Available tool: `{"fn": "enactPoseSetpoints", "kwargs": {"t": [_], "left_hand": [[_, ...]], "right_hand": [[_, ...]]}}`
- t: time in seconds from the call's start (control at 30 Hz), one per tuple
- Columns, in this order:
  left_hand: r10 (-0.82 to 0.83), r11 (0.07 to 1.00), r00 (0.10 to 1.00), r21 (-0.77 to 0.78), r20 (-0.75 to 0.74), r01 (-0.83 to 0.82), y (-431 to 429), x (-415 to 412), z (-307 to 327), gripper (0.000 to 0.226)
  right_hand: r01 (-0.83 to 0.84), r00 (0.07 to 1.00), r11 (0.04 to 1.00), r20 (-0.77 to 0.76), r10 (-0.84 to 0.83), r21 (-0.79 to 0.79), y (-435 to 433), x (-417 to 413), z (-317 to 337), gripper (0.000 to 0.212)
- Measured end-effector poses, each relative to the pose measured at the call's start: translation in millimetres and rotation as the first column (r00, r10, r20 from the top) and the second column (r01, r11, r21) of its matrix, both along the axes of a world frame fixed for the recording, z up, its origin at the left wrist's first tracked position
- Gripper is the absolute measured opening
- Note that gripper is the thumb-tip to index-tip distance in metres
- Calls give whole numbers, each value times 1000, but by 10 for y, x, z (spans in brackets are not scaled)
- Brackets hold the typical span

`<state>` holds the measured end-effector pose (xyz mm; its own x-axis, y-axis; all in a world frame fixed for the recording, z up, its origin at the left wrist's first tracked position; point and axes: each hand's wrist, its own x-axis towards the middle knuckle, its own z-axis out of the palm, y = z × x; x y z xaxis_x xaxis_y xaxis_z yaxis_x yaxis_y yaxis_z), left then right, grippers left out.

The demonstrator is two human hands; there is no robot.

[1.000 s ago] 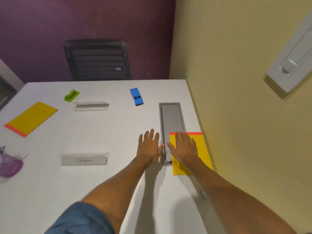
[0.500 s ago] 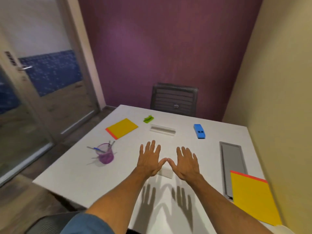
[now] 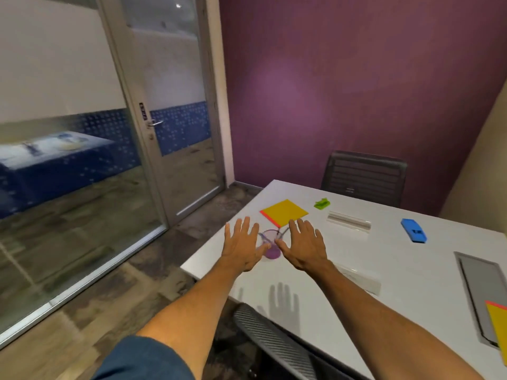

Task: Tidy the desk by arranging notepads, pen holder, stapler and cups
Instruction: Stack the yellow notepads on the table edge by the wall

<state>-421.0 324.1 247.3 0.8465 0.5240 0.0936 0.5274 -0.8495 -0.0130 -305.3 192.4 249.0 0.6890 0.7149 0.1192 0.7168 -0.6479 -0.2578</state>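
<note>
I see the purple pen holder (image 3: 272, 253) near the counter's (image 3: 397, 270) left edge, between both hands. Left hand (image 3: 241, 248) and right hand (image 3: 303, 248) are spread flat, fingers straight, gripping nothing; can't tell if they touch the holder. Yellow notepad (image 3: 285, 212) just behind, blue stapler (image 3: 413, 230) well right. Glass door (image 3: 170, 133) on the left, purple wall (image 3: 343, 91) behind.

Pen holder (image 3: 272, 249) (pens protruding) stands between left hand (image 3: 242, 249) and right hand (image 3: 303, 250); yellow notepad (image 3: 285, 212) lies just behind; bare table (image 3: 411, 270) rightward offers passage.
</note>
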Motion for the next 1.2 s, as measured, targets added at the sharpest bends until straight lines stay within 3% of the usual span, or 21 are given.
{"fn": "enactPoseSetpoints", "kwargs": {"t": [0.23,0.47,0.87,1.2], "left_hand": [[118,992,993,-34,3,-118,664,-570,97,71],[150,987,988,-62,-30,-151,1375,-626,-59,72],[28,992,995,-118,-100,-40,2765,498,-466,74],[-150,976,980,-176,-131,126,3338,1685,-728,72]], "right_hand": [[-97,995,995,37,97,-6,810,-423,37,78],[-131,991,990,17,132,-58,1582,-422,-130,77],[-7,1000,993,-25,4,-115,2750,640,-556,76],[137,988,976,-50,-147,-169,3259,1441,-842,74]]}}
